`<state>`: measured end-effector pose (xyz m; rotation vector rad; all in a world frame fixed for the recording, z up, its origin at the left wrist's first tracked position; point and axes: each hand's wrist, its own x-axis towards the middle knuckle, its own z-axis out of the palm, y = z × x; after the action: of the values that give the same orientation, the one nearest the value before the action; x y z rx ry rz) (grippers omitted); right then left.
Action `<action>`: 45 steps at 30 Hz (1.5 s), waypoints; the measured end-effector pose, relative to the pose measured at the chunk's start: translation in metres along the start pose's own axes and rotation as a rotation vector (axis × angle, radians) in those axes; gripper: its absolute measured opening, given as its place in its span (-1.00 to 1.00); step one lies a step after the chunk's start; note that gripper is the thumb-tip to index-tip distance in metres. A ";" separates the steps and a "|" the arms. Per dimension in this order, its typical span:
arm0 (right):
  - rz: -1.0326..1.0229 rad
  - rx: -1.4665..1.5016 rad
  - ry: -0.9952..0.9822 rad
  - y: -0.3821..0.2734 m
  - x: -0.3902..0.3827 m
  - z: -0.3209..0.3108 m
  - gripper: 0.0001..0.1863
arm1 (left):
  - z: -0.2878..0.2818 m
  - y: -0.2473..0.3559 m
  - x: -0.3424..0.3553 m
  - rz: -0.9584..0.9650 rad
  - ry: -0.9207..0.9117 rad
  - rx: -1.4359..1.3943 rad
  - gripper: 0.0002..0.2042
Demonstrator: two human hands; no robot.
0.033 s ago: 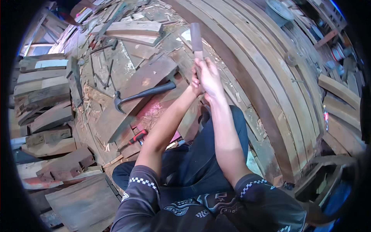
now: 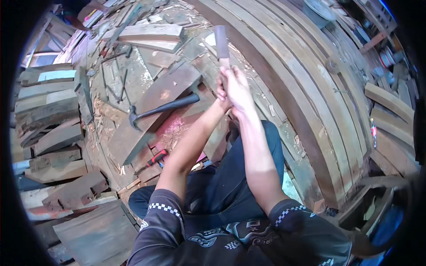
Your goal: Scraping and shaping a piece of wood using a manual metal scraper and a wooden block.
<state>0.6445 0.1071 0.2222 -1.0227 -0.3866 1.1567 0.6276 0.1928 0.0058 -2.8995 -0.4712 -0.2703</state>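
1. Holding a tool (image 2: 222,43) at upper centre of the frame, pointing its broad, grey-brown end toward the top edge and showing a paler, narrower neck just above the hands.
2. Clasping the tool below that neck with the right hand (image 2: 240,91), curling the fingers in around it.
3. Meeting the right hand from lower left with the left hand (image 2: 224,99), hiding most of it there; unable to tell how far open its fingers, or any hold on the tool.
4. Sitting with legs folded in dark trousers (image 2: 222,190), lower centre.
5. Noting a hammer (image 2: 166,107) lying across a dark wood block (image 2: 173,84), left of centre.
6. Spotting a red-and-black handle (image 2: 158,156) lying below the hammer, nearer the left forearm.
7. Seeing long beams (image 2: 306,102) curving down the right half, a bucket (image 2: 319,13) standing at upper right, wood pieces (image 2: 51,115) lining the left edge.
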 end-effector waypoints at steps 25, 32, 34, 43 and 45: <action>-0.073 -0.044 0.019 -0.012 -0.001 -0.021 -0.77 | -0.079 -0.043 0.038 0.070 0.219 -0.746 -0.48; -0.187 -0.030 -0.024 -0.003 0.007 -0.010 -0.86 | -0.177 -0.079 -0.005 0.208 -0.145 0.349 -0.67; -0.251 -0.100 -0.001 -0.003 0.009 -0.012 -0.86 | -0.194 -0.079 -0.031 0.131 0.141 0.223 -0.72; -0.273 -0.208 -0.012 -0.020 -0.007 -0.008 -0.82 | -0.221 -0.019 -0.157 -0.201 -0.030 -0.027 -0.69; -0.271 -0.252 -0.056 -0.018 -0.006 -0.013 -0.82 | -0.211 -0.005 -0.183 -0.306 -0.035 -0.125 -0.70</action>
<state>0.6615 0.0952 0.2323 -1.1181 -0.7070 0.9077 0.4239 0.0982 0.1716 -2.9480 -0.9375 -0.3029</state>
